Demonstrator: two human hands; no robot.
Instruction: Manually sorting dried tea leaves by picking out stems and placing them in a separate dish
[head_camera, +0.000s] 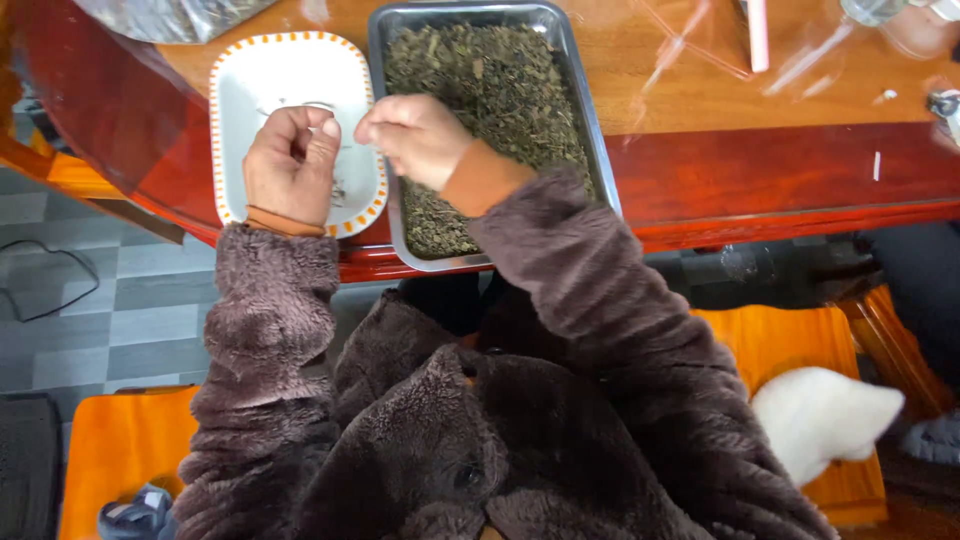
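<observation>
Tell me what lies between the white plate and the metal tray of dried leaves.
In the head view, nothing: the white plate and the metal tray sit nearly rim to rim. Both hands, left and right, hover above that seam.

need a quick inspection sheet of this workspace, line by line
surface: glossy red-brown wooden table, curved edge.
job's things: metal tray of dried green-brown leaves; white plate with orange-dotted rim beside it, a few small bits on it.
clutter: clear plastic bags at the far right, a crumpled bag at the top left.
hands: left hand curled loosely over the plate; right hand over the tray's left edge, fingertips pinched; whether either holds anything cannot be told.
cables: one black cable on the grey tiled floor.
surroundings: orange stools, a white furry thing, brown fleece sleeves.
</observation>
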